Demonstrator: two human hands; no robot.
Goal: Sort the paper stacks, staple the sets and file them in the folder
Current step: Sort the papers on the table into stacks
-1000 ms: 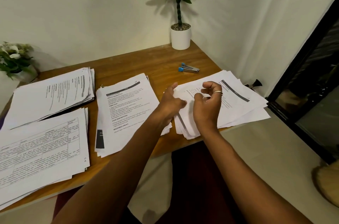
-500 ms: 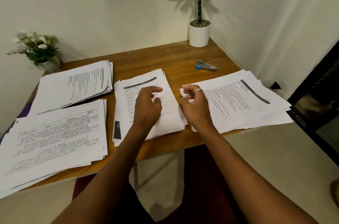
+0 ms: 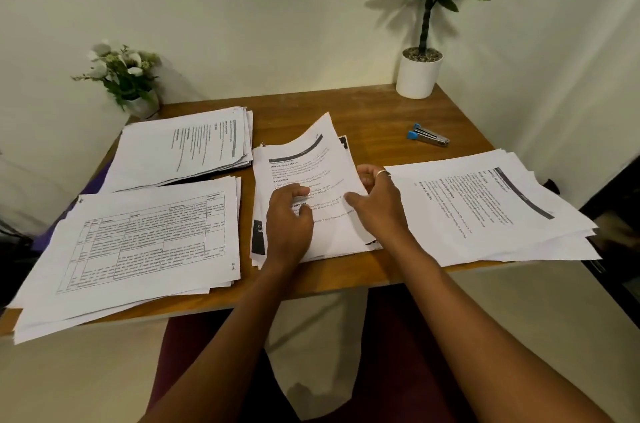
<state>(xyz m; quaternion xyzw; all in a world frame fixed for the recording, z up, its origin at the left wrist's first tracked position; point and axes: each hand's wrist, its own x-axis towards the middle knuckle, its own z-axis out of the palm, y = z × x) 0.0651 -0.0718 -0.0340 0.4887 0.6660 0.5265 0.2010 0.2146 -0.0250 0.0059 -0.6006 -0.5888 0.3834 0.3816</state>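
Note:
Several stacks of printed paper lie on a wooden desk [image 3: 377, 114]. The middle stack [image 3: 304, 173] has its top sheet lifted and curled at the far right corner. My left hand [image 3: 289, 218] rests flat on this sheet, fingers bent. My right hand [image 3: 375, 201], with a ring, grips the sheet's right edge, thumb on top and fingers under it. A table-printed stack [image 3: 138, 242] lies at the near left, another stack [image 3: 187, 145] at the far left, and a loose stack [image 3: 491, 211] at the right. A small blue and metal stapler [image 3: 429, 135] lies at the far right.
A white pot with a tall green plant [image 3: 419, 72] stands at the desk's far right corner. A small flower pot [image 3: 128, 79] stands at the far left corner. Something purple [image 3: 100, 180] shows under the left stacks. A dark frame [image 3: 616, 201] lies right of the desk.
Both hands moved from the right stack to the middle stack. The right hand took hold of the top sheet's right edge and lifted it; the view shifted left.

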